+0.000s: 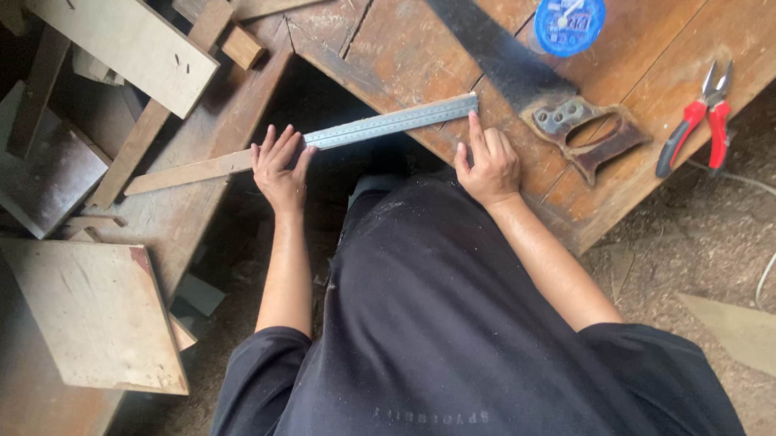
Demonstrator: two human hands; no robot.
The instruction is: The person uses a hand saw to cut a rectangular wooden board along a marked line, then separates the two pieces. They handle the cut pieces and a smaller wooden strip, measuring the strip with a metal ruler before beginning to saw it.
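Note:
A long metal ruler (395, 124) lies along a thin wooden strip (190, 173) at the near edge of a worn wooden workbench (439, 37). My left hand (279, 165) rests with spread fingers on the strip, touching the ruler's left end. Near the ruler's right end, my right hand (488, 164) presses down, its index finger stretched along the ruler. A handsaw (519, 71) with a wooden handle lies just beyond my right hand.
Red-handled pliers (698, 118) lie at the bench's right corner. A blue round lid or container (569, 19) sits at the back. Scrap boards and offcuts (117, 26) pile up at the left. A cable (775, 221) trails over the sawdust floor.

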